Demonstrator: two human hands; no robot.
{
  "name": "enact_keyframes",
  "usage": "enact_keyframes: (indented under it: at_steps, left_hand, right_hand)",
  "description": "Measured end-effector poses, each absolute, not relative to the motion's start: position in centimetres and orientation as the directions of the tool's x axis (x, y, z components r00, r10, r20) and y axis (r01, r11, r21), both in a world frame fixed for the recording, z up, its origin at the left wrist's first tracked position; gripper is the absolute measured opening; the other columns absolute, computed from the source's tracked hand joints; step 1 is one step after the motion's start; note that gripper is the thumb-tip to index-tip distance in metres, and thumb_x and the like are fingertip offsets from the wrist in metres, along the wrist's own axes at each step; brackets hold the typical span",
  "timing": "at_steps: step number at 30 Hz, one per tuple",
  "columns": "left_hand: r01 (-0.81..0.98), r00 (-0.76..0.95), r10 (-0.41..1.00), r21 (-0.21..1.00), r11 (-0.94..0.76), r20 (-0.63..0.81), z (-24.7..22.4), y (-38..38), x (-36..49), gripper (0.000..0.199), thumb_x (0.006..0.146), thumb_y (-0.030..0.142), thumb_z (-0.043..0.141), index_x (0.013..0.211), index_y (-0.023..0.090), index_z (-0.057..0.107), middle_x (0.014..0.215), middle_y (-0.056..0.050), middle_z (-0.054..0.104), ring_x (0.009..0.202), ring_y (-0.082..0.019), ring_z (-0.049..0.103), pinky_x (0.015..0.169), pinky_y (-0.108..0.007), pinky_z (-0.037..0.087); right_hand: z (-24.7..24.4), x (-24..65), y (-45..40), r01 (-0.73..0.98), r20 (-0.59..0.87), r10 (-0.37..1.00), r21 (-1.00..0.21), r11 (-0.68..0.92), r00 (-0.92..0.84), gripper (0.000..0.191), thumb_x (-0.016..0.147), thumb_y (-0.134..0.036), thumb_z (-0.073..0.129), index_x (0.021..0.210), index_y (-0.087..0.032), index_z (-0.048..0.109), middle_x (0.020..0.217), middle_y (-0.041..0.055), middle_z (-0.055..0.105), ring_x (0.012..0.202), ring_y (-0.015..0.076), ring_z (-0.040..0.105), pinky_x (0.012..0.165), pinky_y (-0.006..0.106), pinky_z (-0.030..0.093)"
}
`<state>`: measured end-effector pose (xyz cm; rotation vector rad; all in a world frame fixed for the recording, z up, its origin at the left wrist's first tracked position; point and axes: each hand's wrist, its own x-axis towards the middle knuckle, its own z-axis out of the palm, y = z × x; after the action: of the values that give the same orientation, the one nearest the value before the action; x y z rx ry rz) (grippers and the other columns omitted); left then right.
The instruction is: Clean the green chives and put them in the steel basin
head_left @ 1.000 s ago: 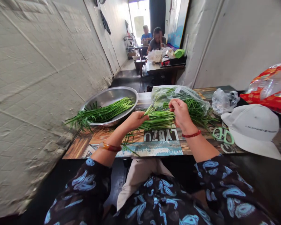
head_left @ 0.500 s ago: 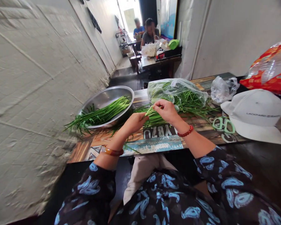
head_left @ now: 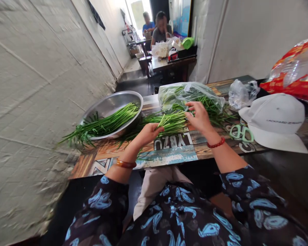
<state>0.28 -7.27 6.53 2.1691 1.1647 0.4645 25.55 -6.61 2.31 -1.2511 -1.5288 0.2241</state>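
My left hand (head_left: 150,133) is closed round a few green stalks, whose pale ends stick up past the thumb. Behind it, a pile of loose green stalks (head_left: 173,123) lies on the patterned table (head_left: 177,155). My right hand (head_left: 199,117) hovers at the right end of this pile, fingers apart and holding nothing, in front of a clear plastic bag (head_left: 192,89) with more greens. On the left, a steel basin (head_left: 113,99) holds a long bunch of greens (head_left: 110,121), its leafy ends hanging over the rim.
To the right are a white cap (head_left: 277,114), light green scissors (head_left: 241,133), a crumpled plastic bag (head_left: 241,94) and a red-and-clear package (head_left: 292,73). A wall (head_left: 28,85) borders the left. Two people sit at tables farther back.
My right hand has moved right, away from my left hand, and its fingers have opened. My left hand still holds the stalks. The view has shifted slightly.
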Motion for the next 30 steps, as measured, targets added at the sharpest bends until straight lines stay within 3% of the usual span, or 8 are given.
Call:
enact_keyframes:
  at_steps: [4,9,13,17,21,25,30]
  left_hand:
    - [0.579,0.566,0.824,0.702,-0.415,0.021,6.2,-7.2,0.6,0.032,0.088,0.035,0.048,0.077,0.011,0.065,0.063,0.003,0.048,0.062,-0.011,0.04,0.059,-0.022,0.033]
    - [0.576,0.546,0.838,0.728,-0.373,-0.003,5.7,-7.8,-0.1,0.033,0.088,0.037,0.049,0.079,0.011,0.067,0.061,0.003,0.049,0.06,-0.01,0.039,0.058,-0.022,0.032]
    - [0.618,0.517,0.856,0.689,-0.378,0.006,4.7,-8.2,-0.3,0.029,0.089,0.032,0.05,0.074,0.011,0.064,0.06,0.004,0.047,0.059,-0.009,0.037,0.058,-0.022,0.028]
    - [0.703,0.476,0.877,0.574,-0.421,0.06,4.1,-8.9,-0.3,0.034,0.092,0.031,0.049,0.063,0.014,0.054,0.056,0.005,0.041,0.056,-0.009,0.032,0.056,-0.024,0.022]
    - [0.775,0.44,0.896,0.477,-0.414,0.062,4.2,-10.3,-0.5,0.034,0.095,0.032,0.047,0.066,0.016,0.054,0.058,0.003,0.046,0.055,-0.01,0.033,0.056,-0.026,0.02]
    - [0.792,0.406,0.912,0.474,-0.384,0.06,4.3,-10.9,-0.6,0.033,0.095,0.033,0.045,0.068,0.017,0.052,0.06,0.003,0.046,0.056,-0.011,0.034,0.057,-0.026,0.021]
    - [0.729,0.384,0.913,0.562,-0.391,0.138,3.5,-9.6,-2.0,0.033,0.094,0.035,0.044,0.067,0.017,0.048,0.059,0.004,0.041,0.058,-0.011,0.036,0.058,-0.025,0.022]
  right_hand:
    - [2.4,21.8,-6.9,0.399,0.565,0.825,-0.754,0.523,-0.014,0.017,0.085,-0.03,0.061,0.097,-0.02,0.068,0.095,0.0046,0.071,0.087,0.0175,0.065,0.08,0.032,0.05]
    - [1.5,19.4,-7.2,0.313,0.491,0.869,-0.818,0.483,-0.061,0.015,0.084,-0.032,0.063,0.081,-0.018,0.069,0.074,0.0011,0.068,0.068,0.0144,0.059,0.066,0.027,0.046]
    - [0.9,19.5,-7.6,0.369,0.512,0.856,-0.784,0.499,-0.069,0.017,0.085,-0.03,0.062,0.075,-0.018,0.068,0.074,0.0024,0.068,0.069,0.0155,0.059,0.068,0.028,0.045]
    - [0.8,20.0,-8.4,0.45,0.529,0.836,-0.717,0.532,-0.144,0.014,0.086,-0.028,0.062,0.078,-0.018,0.069,0.076,0.0036,0.069,0.072,0.017,0.062,0.071,0.029,0.046]
    - [0.7,20.1,-9.1,0.495,0.499,0.84,-0.685,0.534,-0.215,0.016,0.087,-0.03,0.061,0.077,-0.02,0.068,0.075,0.0032,0.067,0.071,0.0176,0.061,0.07,0.03,0.046]
    - [0.3,18.8,-9.3,0.469,0.534,0.834,-0.706,0.53,-0.137,0.02,0.09,-0.032,0.054,0.077,-0.02,0.064,0.078,0.0037,0.066,0.075,0.0181,0.059,0.073,0.031,0.045]
    - [0.4,15.6,-7.7,0.26,0.447,0.893,-0.868,0.422,0.045,0.026,0.09,-0.042,0.051,0.081,-0.02,0.06,0.072,0.0006,0.06,0.069,0.0163,0.054,0.067,0.029,0.043]
